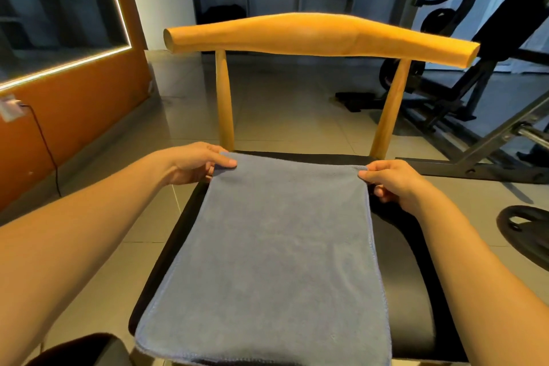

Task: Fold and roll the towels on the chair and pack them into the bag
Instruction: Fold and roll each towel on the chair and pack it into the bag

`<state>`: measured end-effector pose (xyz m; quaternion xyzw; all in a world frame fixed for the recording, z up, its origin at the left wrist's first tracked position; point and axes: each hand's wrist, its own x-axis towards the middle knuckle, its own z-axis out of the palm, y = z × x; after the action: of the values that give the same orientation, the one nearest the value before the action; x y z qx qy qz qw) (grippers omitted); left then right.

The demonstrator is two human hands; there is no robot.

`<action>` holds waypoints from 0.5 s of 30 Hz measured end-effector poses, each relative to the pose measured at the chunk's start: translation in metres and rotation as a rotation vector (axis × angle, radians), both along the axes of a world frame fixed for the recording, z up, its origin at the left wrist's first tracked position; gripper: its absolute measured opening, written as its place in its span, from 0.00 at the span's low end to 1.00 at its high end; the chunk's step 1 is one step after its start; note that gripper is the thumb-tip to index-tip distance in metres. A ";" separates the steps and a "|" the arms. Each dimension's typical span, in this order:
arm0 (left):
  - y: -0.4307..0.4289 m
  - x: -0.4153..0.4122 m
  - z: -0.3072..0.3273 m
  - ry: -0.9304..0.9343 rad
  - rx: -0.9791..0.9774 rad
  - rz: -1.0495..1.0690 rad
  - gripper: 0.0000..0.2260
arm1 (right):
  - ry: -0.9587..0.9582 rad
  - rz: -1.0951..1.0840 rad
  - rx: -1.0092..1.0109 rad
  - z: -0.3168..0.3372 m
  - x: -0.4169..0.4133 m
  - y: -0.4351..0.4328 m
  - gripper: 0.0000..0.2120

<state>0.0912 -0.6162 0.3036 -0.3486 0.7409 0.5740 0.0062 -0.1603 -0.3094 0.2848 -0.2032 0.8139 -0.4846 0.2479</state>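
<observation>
Draped flat on the black chair seat (416, 291), the grey-blue towel (267, 246) looks soft, light and limp, left hand (193, 163) pinching its eleven-o'clock corner, right hand (392, 181) its one-o'clock corner, both sensible holds.

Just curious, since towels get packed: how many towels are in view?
1. The grey-blue towel lies flat on the chair seat, far corners pinched by the left hand and right hand. Others may be hidden.

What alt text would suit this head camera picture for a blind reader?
A left hand and right hand each pinch a far corner of a grey-blue towel lying flat on a black chair seat. Gym equipment stands behind.
</observation>
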 end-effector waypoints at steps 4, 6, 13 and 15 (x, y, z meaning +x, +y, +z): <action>-0.012 0.000 -0.001 -0.068 -0.070 -0.031 0.17 | -0.138 -0.024 -0.065 -0.003 -0.004 -0.011 0.08; -0.013 -0.005 0.002 -0.037 -0.111 0.025 0.11 | -0.128 -0.048 -0.062 -0.003 -0.005 -0.015 0.07; -0.020 -0.024 -0.013 -0.133 -0.345 0.100 0.11 | -0.003 -0.155 0.008 -0.007 -0.008 -0.023 0.05; -0.019 -0.032 -0.017 -0.127 -0.400 0.042 0.10 | 0.032 -0.146 0.036 -0.008 -0.006 -0.024 0.07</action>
<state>0.0596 -0.6348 0.2866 -0.3937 0.8309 0.3922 -0.0287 -0.1665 -0.3338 0.2767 -0.1467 0.8390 -0.4833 0.2024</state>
